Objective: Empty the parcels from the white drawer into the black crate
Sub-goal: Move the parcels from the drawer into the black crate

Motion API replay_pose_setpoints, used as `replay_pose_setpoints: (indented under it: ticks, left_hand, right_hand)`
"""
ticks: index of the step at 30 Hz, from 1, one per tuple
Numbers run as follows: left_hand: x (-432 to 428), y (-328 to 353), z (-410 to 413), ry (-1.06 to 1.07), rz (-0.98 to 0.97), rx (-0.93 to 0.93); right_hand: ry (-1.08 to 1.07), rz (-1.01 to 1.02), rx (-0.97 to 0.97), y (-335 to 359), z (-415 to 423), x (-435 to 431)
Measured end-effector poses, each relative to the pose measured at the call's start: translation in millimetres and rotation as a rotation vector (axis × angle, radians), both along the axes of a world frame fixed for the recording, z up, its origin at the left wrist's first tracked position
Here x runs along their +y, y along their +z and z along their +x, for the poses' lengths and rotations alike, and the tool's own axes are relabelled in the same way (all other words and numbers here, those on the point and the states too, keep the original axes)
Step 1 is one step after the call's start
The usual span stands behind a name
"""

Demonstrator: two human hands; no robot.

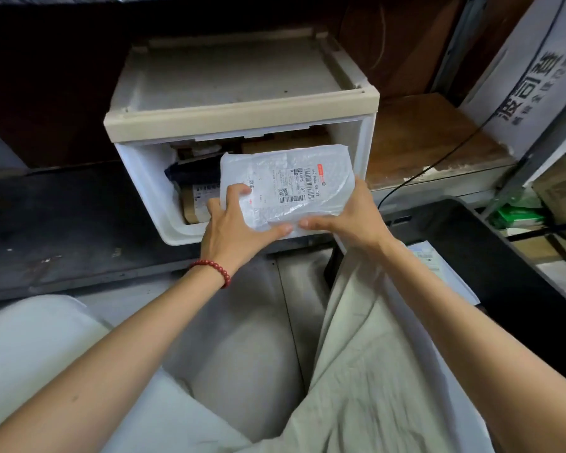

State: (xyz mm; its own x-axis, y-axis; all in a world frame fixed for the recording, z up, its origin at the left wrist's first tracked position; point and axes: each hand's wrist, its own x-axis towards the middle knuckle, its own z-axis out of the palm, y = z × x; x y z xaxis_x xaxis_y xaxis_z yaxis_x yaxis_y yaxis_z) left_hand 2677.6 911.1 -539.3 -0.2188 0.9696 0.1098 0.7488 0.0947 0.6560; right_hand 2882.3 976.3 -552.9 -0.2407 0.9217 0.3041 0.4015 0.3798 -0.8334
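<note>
Left hand (232, 231) and right hand (348, 218) both curled round the near edge of a white bubble-mailer parcel (286, 183), held over the open white drawer (143, 178), cardboard parcels (193, 204) inside, black crate (490, 256) at right.

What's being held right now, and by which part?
The white bubble parcel: left hand grips its near-left corner, right hand its near-right edge.

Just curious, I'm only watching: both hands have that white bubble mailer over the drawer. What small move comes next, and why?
Probably swing the white bubble mailer right and down toward the black crate. The left hand and right hand both grip it above the white drawer, and other parcels wait inside.
</note>
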Motion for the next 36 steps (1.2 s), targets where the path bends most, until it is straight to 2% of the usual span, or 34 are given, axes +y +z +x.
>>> replay_pose_setpoints:
  ticks: [4, 7, 12, 17, 21, 28, 32, 36]
  left_hand:
    - [15, 4, 39, -0.069, -0.001, -0.026]
    - [27, 6, 70, -0.139, -0.032, -0.032]
    - [54, 2, 117, -0.281, -0.111, -0.01]
    - [74, -19, 166, -0.411, -0.287, 0.153]
    - [84, -41, 205, -0.557, -0.288, 0.233]
    - [85, -83, 269, -0.692, -0.363, 0.301]
    - [75, -117, 296, -0.755, -0.401, 0.346]
    - [61, -154, 317, -0.828, -0.465, 0.356]
  right_hand:
    - [-0.076, 0.042, -0.052, 17, 41, -2]
    - [-0.148, 0.025, -0.014, 15, 75, -11]
    - [-0.384, -0.011, 0.111, -13, 122, -37]
    - [-0.554, -0.109, 0.079, -67, 162, -58]
    - [-0.646, -0.125, 0.136, -97, 187, -75]
    - [-0.876, -0.374, 0.094, -159, 217, -99]
    - [-0.992, -0.43, 0.127, -172, 223, -127]
    - [-1.097, -0.572, 0.161, -193, 223, -153]
